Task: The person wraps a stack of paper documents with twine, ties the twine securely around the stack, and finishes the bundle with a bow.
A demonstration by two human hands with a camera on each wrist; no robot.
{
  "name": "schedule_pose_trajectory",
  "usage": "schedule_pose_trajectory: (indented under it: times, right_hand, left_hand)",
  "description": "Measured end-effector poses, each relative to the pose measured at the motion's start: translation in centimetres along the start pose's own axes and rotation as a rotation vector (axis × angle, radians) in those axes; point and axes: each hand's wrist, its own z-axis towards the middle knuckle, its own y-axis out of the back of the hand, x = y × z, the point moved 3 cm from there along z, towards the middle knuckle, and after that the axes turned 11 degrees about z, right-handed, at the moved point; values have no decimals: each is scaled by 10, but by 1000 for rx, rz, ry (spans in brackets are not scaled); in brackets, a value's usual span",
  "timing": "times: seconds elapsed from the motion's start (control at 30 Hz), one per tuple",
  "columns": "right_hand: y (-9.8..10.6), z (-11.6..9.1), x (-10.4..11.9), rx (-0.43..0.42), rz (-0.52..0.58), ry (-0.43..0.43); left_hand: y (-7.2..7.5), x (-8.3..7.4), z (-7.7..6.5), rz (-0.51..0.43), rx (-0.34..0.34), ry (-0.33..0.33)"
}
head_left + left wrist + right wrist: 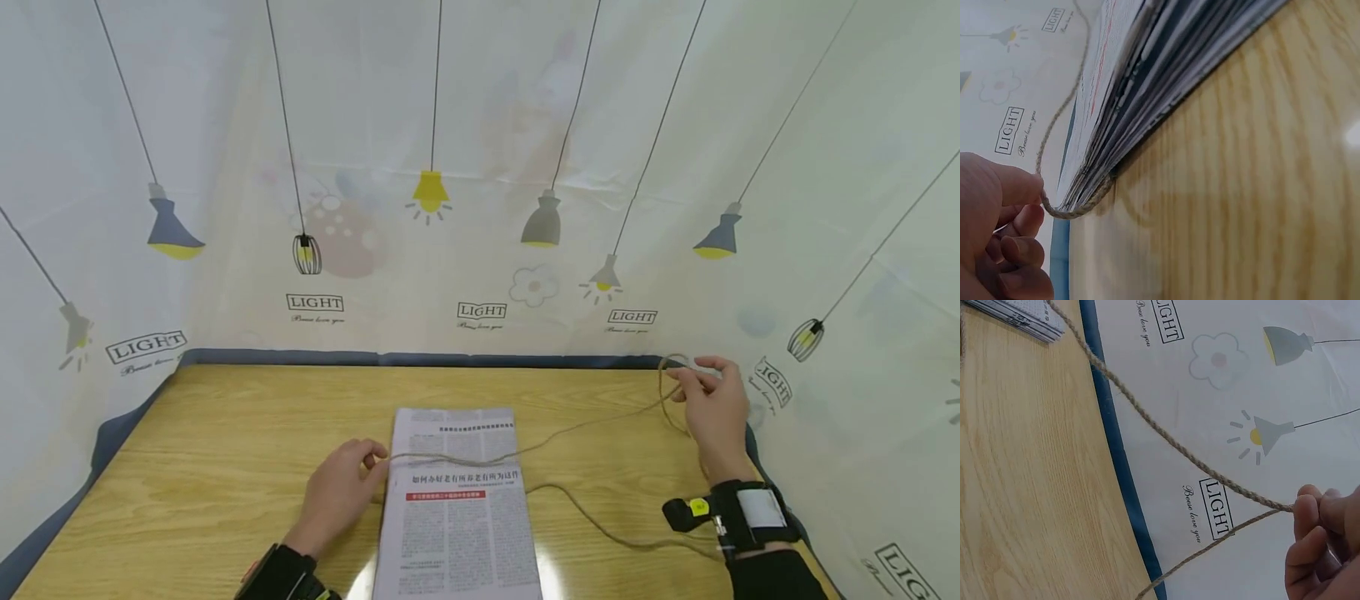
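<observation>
Papers (pixel 459 542) at 6 o'clock on table (pixel 240 433), twine (pixel 1180 448) passing under and over. Left hand (pixel 336 492) pinches it at papers' 9 o'clock; right hand (pixel 716 408), fingertips pinching twine, at 2.

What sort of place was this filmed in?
Probably a makeshift indoor work corner, though the room beyond is hidden: a lamp-print sheet screens the back and sides of a wood-grain table, with folded newspapers on it.

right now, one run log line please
left hand: holds cord | right hand: pinches cord | newspapers: on table, cord across top
</observation>
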Motion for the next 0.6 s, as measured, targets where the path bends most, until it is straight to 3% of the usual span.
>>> schedule_pose_trajectory:
  times: [0.23,0.37,0.5,0.6]
  right_hand:
    - [13,10,-8,-142,25,-11]
    - [19,11,-31,-190,-99,-32]
    - [20,6,-64,-175,-224,-78]
    - [14,-3,-81,-120,-228,-122]
  left_hand:
    - [-4,-1,-2,-2,72,4]
    - [-5,-4,-4,0,72,-16]
    - [-5,-6,-5,4,57,-42]
    - [-7,-6,-5,5,52,-47]
